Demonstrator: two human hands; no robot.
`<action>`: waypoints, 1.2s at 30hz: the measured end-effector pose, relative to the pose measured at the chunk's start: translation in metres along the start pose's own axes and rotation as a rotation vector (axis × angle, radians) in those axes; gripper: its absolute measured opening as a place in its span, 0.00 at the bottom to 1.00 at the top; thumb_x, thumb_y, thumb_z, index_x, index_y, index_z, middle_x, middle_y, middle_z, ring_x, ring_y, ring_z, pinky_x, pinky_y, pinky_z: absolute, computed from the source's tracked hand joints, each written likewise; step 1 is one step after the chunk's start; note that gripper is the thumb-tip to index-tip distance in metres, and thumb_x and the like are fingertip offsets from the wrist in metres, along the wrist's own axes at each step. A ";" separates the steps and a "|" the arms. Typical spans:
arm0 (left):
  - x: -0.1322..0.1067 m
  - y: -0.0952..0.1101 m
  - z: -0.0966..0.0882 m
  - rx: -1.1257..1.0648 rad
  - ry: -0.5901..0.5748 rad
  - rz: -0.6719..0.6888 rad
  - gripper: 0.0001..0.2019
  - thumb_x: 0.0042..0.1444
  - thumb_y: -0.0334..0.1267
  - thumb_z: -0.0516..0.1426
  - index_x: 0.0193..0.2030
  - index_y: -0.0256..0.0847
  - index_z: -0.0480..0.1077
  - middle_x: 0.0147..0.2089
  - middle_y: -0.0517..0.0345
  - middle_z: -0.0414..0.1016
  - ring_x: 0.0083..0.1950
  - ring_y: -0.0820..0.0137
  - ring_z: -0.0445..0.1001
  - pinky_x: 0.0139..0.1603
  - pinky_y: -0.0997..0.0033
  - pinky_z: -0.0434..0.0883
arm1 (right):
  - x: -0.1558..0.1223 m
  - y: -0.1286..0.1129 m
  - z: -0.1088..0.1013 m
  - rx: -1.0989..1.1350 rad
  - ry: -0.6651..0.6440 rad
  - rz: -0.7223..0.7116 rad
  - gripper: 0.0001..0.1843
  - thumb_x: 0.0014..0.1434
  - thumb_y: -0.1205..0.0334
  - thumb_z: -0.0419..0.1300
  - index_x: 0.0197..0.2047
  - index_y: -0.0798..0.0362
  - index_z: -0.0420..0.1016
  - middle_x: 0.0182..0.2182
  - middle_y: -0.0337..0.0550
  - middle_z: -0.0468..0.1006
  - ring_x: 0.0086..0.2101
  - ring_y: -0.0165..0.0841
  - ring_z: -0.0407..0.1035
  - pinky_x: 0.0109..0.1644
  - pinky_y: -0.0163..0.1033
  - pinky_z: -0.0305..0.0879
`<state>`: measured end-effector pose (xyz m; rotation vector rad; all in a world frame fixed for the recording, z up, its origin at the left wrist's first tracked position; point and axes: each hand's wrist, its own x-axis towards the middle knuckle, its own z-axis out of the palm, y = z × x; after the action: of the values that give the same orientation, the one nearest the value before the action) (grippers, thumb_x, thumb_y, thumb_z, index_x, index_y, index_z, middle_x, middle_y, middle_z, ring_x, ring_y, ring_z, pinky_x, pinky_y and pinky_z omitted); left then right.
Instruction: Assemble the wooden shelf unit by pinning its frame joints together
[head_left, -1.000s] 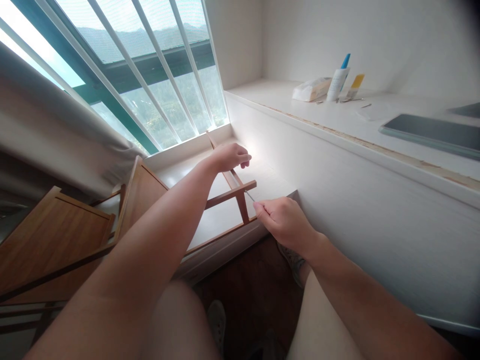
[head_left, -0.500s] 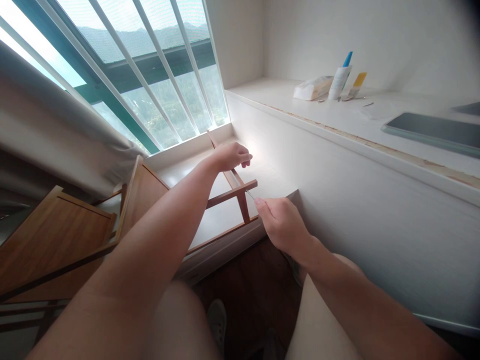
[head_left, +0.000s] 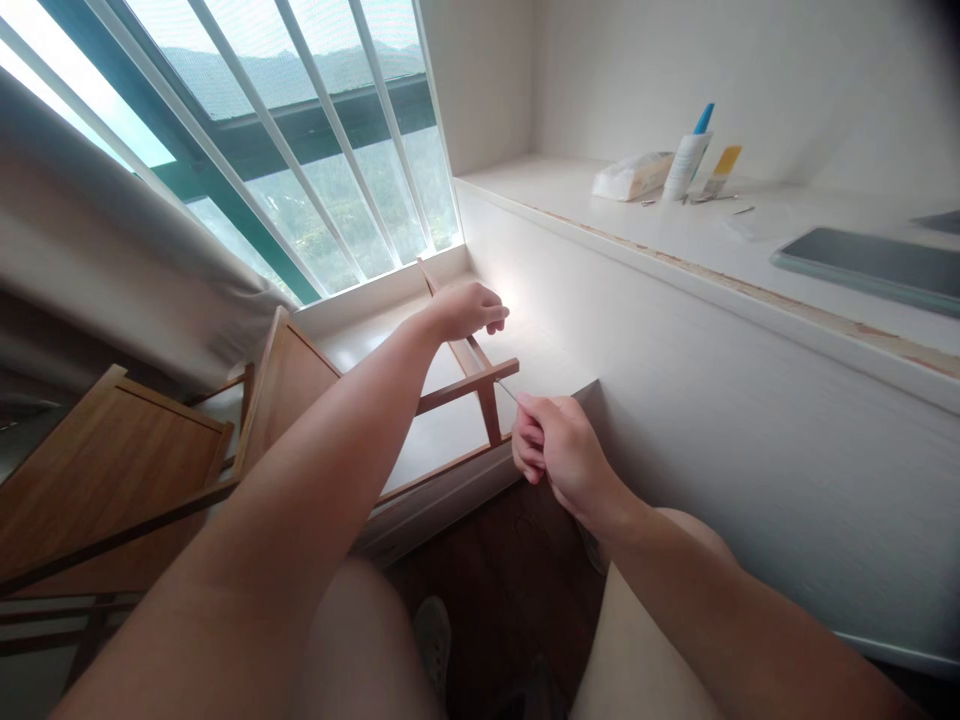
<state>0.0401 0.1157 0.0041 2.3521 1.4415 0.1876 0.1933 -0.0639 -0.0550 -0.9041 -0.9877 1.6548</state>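
— Both hands are on it? 
— Yes. The left hand (head_left: 466, 308) is closed over the wooden frame (head_left: 480, 385) at its far rail, on the window ledge (head_left: 390, 300). 
— And the right hand (head_left: 556, 443)? 
— Nearer, just right of the crossbar's end, fingers pinched around a thin metal tool (head_left: 507, 388) that slants up-left into that joint.

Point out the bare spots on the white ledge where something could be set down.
Bare room lies on the white upper ledge between the wall corner and the white tissue packet, and again between the small white tubes and the dark flat tablet. Around the packet and tubes it is crowded. The lower sill is taken by the brown wooden frame, the left hand and right hand.
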 end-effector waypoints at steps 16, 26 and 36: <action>-0.001 0.002 -0.001 0.005 0.010 -0.001 0.17 0.59 0.49 0.53 0.31 0.44 0.79 0.37 0.61 0.82 0.33 0.71 0.72 0.35 0.69 0.62 | -0.008 -0.009 -0.014 -0.837 0.048 -0.340 0.27 0.68 0.53 0.49 0.19 0.51 0.49 0.16 0.33 0.49 0.21 0.26 0.47 0.27 0.39 0.42; 0.000 0.002 0.000 0.009 0.012 -0.002 0.17 0.59 0.49 0.52 0.31 0.44 0.79 0.37 0.62 0.82 0.33 0.71 0.72 0.35 0.69 0.62 | 0.001 -0.011 -0.016 -1.043 0.013 -0.387 0.23 0.67 0.56 0.49 0.21 0.52 0.49 0.18 0.33 0.49 0.22 0.27 0.45 0.30 0.39 0.41; -0.001 0.001 -0.001 0.000 0.011 -0.003 0.17 0.59 0.49 0.53 0.31 0.45 0.79 0.37 0.62 0.82 0.34 0.71 0.73 0.36 0.68 0.62 | 0.001 -0.014 -0.022 -1.136 -0.038 -0.394 0.23 0.68 0.56 0.48 0.21 0.52 0.50 0.17 0.33 0.52 0.22 0.28 0.46 0.30 0.39 0.41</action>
<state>0.0403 0.1144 0.0051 2.3528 1.4496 0.1998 0.2180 -0.0558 -0.0514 -1.2568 -2.0370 0.6847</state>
